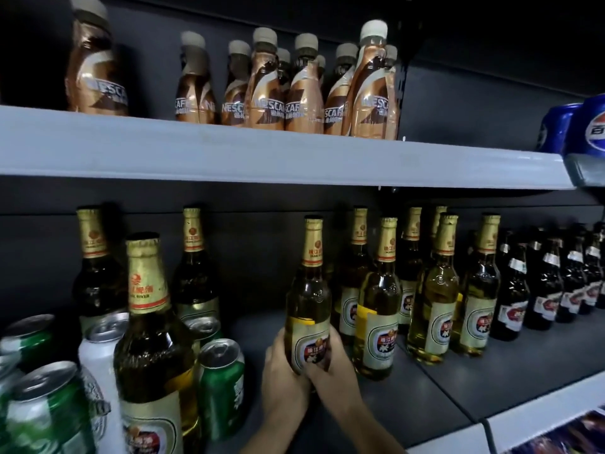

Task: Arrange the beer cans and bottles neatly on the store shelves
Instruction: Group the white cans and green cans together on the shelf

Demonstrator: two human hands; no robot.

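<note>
While clasped, bottle [307,309] amid open shelf [425,398].

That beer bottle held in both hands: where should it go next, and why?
Probably a short slide right, to stand the beer bottle beside the row of matching gold-capped bottles. The left hand and right hand grip its base, upright, on the lower shelf, with bare shelf between it and the mixed green cans to the left.
</note>
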